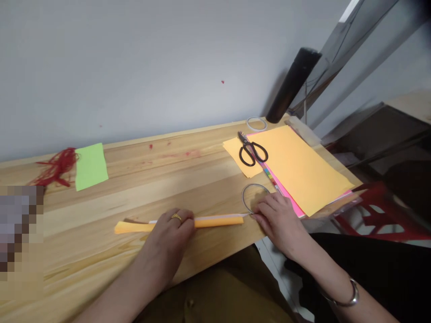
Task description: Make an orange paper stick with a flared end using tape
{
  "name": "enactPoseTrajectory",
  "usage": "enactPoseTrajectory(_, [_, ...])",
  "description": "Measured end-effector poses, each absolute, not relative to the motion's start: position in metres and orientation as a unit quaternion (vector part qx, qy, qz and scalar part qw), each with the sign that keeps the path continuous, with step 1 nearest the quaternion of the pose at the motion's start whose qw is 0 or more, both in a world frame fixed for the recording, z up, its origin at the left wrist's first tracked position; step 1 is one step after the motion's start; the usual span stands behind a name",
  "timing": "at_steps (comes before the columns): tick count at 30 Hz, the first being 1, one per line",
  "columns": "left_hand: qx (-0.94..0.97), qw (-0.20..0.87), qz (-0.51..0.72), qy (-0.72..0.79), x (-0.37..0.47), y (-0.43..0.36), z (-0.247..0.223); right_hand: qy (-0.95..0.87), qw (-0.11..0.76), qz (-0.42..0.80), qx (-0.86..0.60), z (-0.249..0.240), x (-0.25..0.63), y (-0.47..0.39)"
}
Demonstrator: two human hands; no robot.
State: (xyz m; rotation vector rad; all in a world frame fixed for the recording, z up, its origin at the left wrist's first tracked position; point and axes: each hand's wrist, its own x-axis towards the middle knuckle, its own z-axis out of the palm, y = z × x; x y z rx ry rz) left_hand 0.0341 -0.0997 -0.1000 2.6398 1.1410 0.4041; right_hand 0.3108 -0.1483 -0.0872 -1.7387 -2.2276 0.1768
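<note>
So the orange paper strip (218,221) runs crosswise at lower centre, left hand (173,235) pressing its middle, thus nearer. Right hand (278,220) sits apart off its right end, fingertips pinching the tape roll (243,196).

No readable text, label, brand, number or sign is showing on the tabletop or anywhere around it.
</note>
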Motion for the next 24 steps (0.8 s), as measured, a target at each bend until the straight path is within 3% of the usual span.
enactPoseTrajectory(10, [0.866,0.195,0.041,0.459,0.048,-0.088,-0.077,-0.779,0.174,0.030,-0.602,-0.090,0.311,-0.153])
enactPoseTrajectory(24, [0.880,0.175,0.102,0.429,0.043,-0.095,-0.087,-0.773,0.170,0.025,-0.611,-0.093,0.311,-0.152])
